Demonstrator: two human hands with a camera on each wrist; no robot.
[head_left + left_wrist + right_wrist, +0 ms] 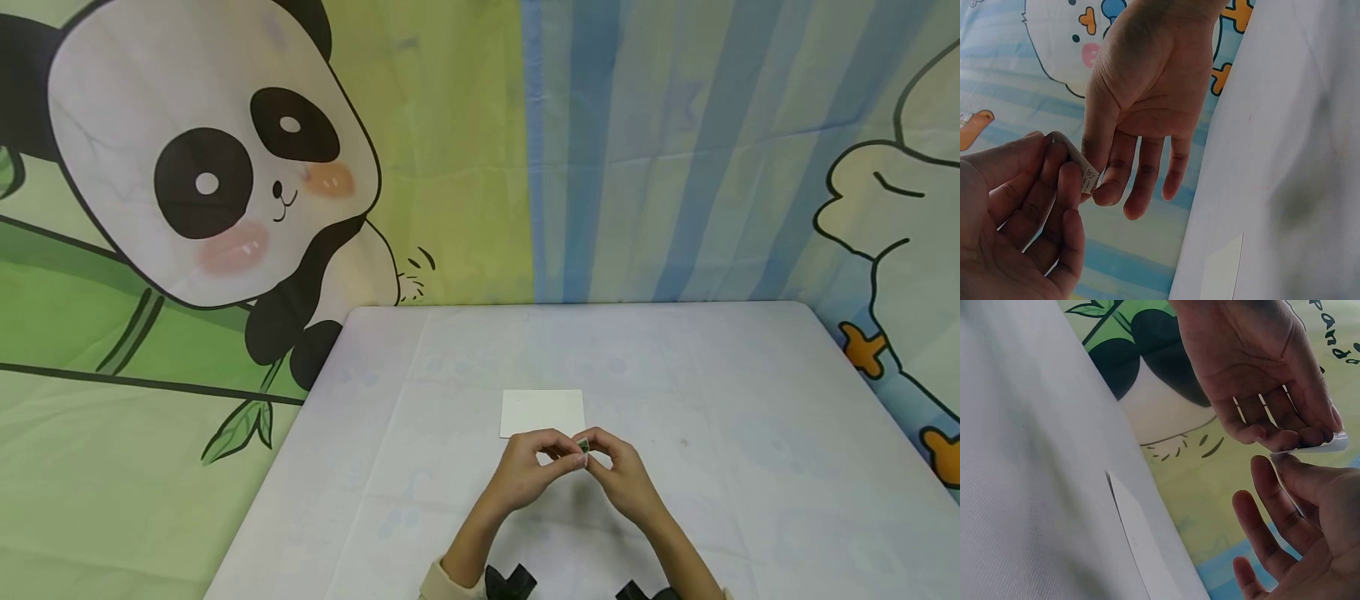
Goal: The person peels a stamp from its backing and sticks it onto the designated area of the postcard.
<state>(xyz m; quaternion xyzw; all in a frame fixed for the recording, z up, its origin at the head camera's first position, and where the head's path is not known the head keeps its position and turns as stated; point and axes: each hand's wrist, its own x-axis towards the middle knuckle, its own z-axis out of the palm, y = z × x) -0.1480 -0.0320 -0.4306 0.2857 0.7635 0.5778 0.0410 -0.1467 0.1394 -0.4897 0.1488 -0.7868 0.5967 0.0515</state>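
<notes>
A small postage stamp (583,446) with a green picture is held up above the table between both hands. Its toothed edge and a printed "80" show on the stamp (1089,177) in the left wrist view, where it looks bent. The left hand (528,471) pinches one end between thumb and fingers. From the other side, the right hand (626,483) pinches the opposite end with thumb and index finger, its other fingers loosely extended. In the right wrist view the stamp (1317,447) shows a pale, shiny face. Fingertips hide part of it.
A blank white rectangular sheet (542,410) lies on the white-covered table (750,400), just beyond the hands. Behind the table hangs a cartoon curtain (450,167) with a panda and stripes. Black wrist mounts (512,582) show at the bottom edge.
</notes>
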